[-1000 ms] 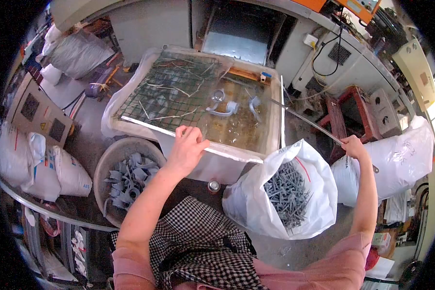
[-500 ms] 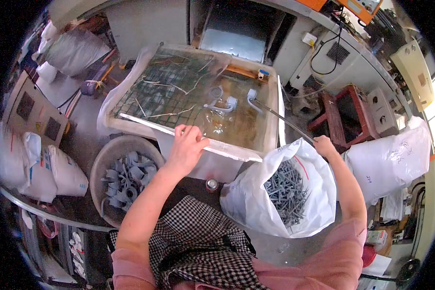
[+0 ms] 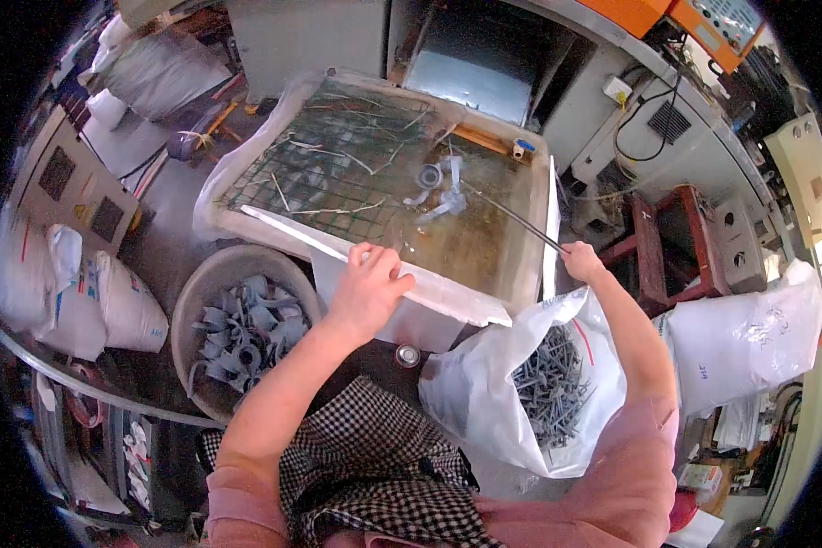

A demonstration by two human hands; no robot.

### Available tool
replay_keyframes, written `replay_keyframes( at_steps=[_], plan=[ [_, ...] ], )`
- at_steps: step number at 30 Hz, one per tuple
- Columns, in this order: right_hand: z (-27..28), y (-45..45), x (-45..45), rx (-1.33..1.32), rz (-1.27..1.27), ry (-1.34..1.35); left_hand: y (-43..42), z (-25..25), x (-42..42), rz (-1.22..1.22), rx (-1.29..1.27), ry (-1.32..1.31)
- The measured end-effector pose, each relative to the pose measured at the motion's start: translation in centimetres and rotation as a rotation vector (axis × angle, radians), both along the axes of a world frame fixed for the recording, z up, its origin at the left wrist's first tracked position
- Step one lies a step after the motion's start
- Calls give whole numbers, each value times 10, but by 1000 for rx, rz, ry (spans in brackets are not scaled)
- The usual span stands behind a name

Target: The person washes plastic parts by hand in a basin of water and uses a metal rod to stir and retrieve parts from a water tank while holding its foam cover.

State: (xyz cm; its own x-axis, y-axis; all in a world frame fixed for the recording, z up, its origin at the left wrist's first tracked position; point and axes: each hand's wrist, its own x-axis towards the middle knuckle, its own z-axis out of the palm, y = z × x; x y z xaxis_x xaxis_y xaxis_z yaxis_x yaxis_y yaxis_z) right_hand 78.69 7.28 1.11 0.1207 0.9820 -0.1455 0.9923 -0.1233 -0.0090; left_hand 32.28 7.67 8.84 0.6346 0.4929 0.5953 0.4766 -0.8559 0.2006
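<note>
Rod (image 3: 528, 226) is clamped in right hand's (image 3: 584, 262) fingers, likely for reach; parts (image 3: 452, 196) are in tank (image 3: 216, 194), beside its far end. Left hand (image 3: 365, 294) is seemingly braced on near rim (image 3: 457, 303); finger grip unclear.

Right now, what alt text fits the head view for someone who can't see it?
A right hand holds a thin rod over a tub of liquid, its far end near gray pieces; the left hand is at the tub's near rim. Nearer stand a basin of gray parts and a white bag of gray sticks.
</note>
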Motion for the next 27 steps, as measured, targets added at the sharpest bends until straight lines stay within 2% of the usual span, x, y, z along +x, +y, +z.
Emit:
replay_keyframes(
  at_steps=[8,10,11,15,17,21,22,25,27],
  plan=[
    [-50,57,-24,-61,-8,161,5,-1,-2,-20,-81,-4],
    [-51,61,-39,-52,-74,340,8,-5,0,-13,-83,-8],
    [-61,62,-38,6,-8,354,8,-6,1,-14,-90,-13],
    [-38,60,-46,-76,82,200,11,-6,4,-4,-85,-17],
    [-3,44,-42,-99,-36,178,10,-4,3,-6,-87,-19],
    [37,6,-1,-41,-70,314,10,-3,2,-5,-97,-49],
    [53,-1,-6,-88,-210,351,9,-2,3,-3,-92,-45],
    [48,-7,4,-72,-276,380,9,-5,6,2,-89,-43],
    [17,6,10,58,-101,227,9,-8,9,7,-86,-47]
  ],
)
